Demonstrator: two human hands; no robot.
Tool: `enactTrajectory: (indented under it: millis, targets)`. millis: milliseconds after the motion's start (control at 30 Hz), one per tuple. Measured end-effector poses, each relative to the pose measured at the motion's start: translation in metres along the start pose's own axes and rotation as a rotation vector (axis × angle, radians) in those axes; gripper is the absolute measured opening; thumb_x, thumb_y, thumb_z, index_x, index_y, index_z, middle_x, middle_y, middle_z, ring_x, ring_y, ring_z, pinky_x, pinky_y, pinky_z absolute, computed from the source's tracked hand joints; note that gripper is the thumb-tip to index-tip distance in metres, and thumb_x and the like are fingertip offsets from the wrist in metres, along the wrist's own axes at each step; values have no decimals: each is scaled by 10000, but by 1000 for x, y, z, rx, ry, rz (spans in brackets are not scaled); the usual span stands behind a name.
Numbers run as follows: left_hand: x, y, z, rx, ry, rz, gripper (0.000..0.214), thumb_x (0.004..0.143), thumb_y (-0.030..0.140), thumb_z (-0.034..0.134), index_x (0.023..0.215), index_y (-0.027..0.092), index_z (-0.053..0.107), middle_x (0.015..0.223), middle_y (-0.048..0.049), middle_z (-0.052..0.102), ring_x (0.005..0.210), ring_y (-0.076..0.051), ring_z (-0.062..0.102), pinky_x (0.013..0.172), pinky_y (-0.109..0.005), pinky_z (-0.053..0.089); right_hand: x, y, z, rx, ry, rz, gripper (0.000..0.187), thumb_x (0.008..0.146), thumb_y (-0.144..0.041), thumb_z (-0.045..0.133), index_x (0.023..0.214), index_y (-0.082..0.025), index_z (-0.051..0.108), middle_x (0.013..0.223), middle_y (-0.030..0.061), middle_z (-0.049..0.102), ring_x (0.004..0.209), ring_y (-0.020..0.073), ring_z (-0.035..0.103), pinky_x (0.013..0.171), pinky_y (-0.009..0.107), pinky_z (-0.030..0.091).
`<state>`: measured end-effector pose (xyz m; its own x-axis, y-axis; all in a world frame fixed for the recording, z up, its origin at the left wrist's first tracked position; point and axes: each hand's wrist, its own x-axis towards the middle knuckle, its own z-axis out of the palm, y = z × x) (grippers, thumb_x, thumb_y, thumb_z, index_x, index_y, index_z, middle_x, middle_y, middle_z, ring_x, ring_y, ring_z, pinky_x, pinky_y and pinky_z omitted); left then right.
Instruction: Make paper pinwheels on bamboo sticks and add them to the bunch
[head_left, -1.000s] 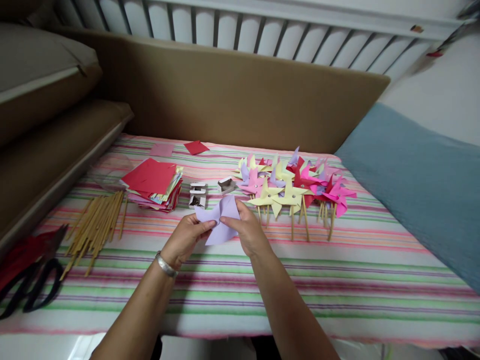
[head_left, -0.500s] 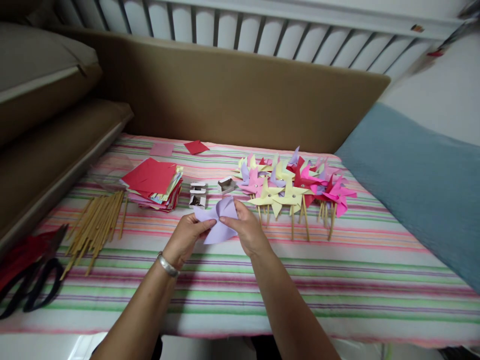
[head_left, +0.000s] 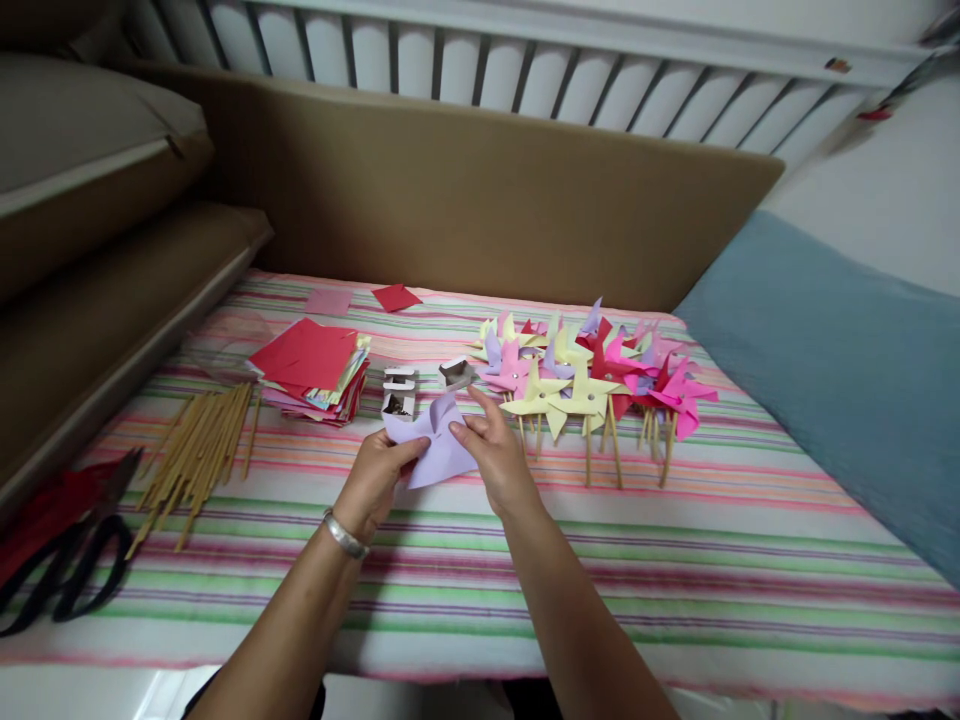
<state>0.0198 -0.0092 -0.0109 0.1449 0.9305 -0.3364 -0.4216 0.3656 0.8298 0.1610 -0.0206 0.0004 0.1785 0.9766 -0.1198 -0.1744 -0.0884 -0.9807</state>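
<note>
A lilac paper pinwheel (head_left: 435, 458), partly folded and without a stick, is held up above the striped cloth. My left hand (head_left: 375, 478) pinches it at the left, the thumb pressing near its centre. On its right side my right hand (head_left: 495, 448) grips the paper between thumb and fingers, with the index finger stretched out along the edge. Just beyond the paper lie a small white box (head_left: 399, 393) with dark small pieces in it and another open little box (head_left: 454, 372). What lies under the paper is hidden.
Finished pinwheels on sticks (head_left: 585, 385) lie in a group at the right. At the left are a stack of coloured paper squares (head_left: 307, 360), loose wooden sticks (head_left: 195, 455) and black-handled scissors (head_left: 82, 560). A brown board (head_left: 465, 200) stands behind.
My right fingers have shifted, the index finger now more extended and the thumb a little off the centre. One fold of the lilac paper has loosened. The view has moved slightly.
</note>
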Motion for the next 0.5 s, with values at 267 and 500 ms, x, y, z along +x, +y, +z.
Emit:
enactTrajectory:
  millis: [267, 500]
  targets:
    - [1, -2, 2, -35, 56, 47, 241, 513, 195, 805, 713, 121, 693, 624, -8, 682, 526, -99, 551, 501, -209, 391, -6, 1, 5, -461, 80, -331, 84, 726, -278, 654, 791, -248, 699, 1299, 57, 525, 1249, 247, 418, 1077, 422, 239]
    - [-1, -6, 6, -102, 6, 34, 267, 522, 176, 809, 760, 113, 706, 679, -30, 713, 594, -119, 607, 602, -227, 470, -3, 7, 10, -502, 70, -260, 49, 694, -242, 646, 700, -207, 680, 1288, 109, 538, 1221, 260, 469, 1051, 413, 296]
